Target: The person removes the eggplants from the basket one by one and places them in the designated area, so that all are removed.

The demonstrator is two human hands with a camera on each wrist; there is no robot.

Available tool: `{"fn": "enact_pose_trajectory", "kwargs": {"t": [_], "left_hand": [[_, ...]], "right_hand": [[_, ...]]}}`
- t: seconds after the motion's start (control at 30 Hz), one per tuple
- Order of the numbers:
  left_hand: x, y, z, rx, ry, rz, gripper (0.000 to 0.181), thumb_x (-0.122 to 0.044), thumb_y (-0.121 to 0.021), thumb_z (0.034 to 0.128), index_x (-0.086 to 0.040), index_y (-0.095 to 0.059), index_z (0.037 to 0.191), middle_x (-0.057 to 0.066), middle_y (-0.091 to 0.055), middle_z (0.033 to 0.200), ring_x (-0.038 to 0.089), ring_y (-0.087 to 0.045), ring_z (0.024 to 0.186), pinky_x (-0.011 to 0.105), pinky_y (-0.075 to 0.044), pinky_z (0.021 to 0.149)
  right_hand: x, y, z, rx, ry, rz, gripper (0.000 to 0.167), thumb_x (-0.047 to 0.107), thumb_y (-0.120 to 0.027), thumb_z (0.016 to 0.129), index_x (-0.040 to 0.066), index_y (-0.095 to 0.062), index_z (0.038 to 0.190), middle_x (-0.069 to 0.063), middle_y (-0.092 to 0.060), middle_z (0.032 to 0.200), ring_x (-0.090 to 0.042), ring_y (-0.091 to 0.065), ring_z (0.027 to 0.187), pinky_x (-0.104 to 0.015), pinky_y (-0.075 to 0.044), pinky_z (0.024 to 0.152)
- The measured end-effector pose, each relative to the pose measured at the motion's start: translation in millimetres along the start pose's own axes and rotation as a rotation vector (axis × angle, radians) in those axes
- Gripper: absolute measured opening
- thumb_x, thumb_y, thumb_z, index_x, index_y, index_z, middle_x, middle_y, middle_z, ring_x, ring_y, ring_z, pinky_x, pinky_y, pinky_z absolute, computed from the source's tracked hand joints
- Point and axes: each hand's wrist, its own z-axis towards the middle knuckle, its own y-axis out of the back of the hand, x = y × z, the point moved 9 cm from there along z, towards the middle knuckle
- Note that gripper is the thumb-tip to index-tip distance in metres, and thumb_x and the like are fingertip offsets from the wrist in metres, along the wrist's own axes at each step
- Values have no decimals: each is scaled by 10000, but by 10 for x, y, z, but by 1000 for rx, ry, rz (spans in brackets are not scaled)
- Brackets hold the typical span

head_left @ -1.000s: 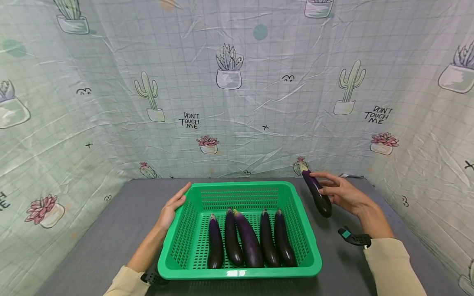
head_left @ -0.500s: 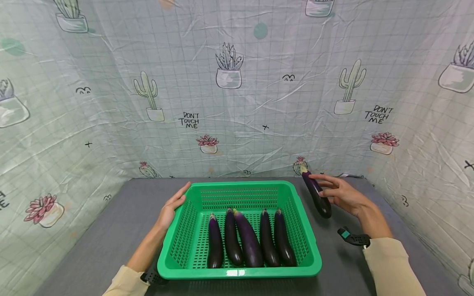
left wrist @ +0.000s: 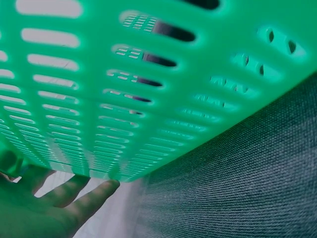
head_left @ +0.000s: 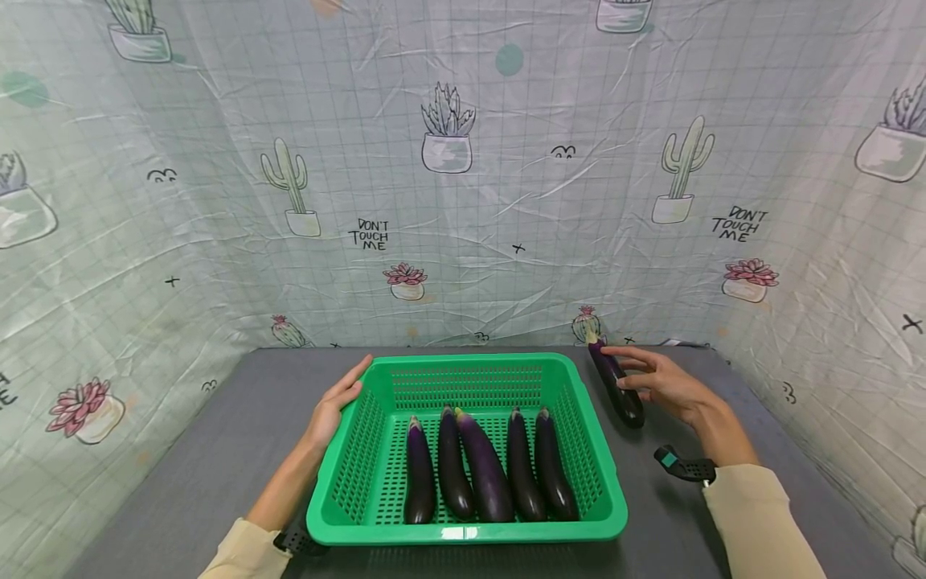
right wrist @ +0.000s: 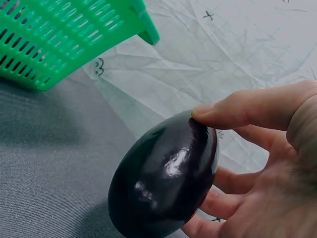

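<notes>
My two hands work well apart, on opposite sides of a green plastic basket (head_left: 463, 534) with slotted walls. The left hand (head_left: 331, 414) lies along the basket's left side near the far corner, its fingers extended rather than curled; the left wrist view shows them reaching along the outer wall. The right hand (head_left: 669, 386) pinches a dark purple eggplant (head_left: 612, 388), thumb on one side and fingers on the other, as the right wrist view shows from its rounded end. This held eggplant is outside the basket, just beside its far right part, with the pale stem end directed away from me and the rounded end toward me. I cannot tell whether it touches the grey worktop (head_left: 217, 466) beneath it.

Inside the basket, five eggplants (head_left: 486, 470) lie side by side, stem ends away from me and rounded ends by the near wall. The third from the left is the thickest and a lighter purple, with a yellowish-green stem end; the leftmost lies a little apart from its neighbour. I wear pale yellow sleeves (head_left: 755, 515) and a black band (head_left: 687, 466) at the right wrist. Behind the worktop hangs a wrinkled sheet (head_left: 506, 201) printed with potted cacti and succulents.
</notes>
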Motion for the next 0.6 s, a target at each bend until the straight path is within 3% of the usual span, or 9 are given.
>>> {"fn": "enact_pose_trajectory", "kwargs": {"t": [0.37,0.47,0.53,0.6], "left_hand": [[-12,-2,0,0,-2,6,574,-227,-298,1146,-57,-134,1669,159,-34,1752,383,-122,1593,66,-388,1052],[-8,8,-6,-9,-7,43,572,-226,-302,1145,-50,-146,1667,160,-40,1752,392,-56,1610,253,-317,1217],[-3,14,-5,-13,-8,61,570,-225,-304,1144,-50,-157,1665,155,-47,1753,389,-23,1615,252,-277,1227],[-16,13,-5,-15,-19,70,566,-213,-303,1143,-37,-162,1662,166,-50,1750,401,-2,1614,399,-207,1294]], "right_hand": [[-57,-20,46,-17,-41,-27,719,186,-681,997,113,-339,1625,-288,-86,1711,-517,-116,1563,-817,-239,1120],[-77,-23,55,-23,-48,-29,724,188,-677,1000,107,-329,1628,-294,-91,1708,-518,-136,1559,-809,-249,1124],[-88,-24,59,-30,-53,-26,727,189,-677,999,105,-325,1629,-296,-91,1707,-518,-147,1557,-801,-259,1127],[-93,-23,63,-37,-59,-19,728,188,-676,999,107,-324,1631,-297,-92,1706,-517,-154,1556,-791,-266,1132]]}}
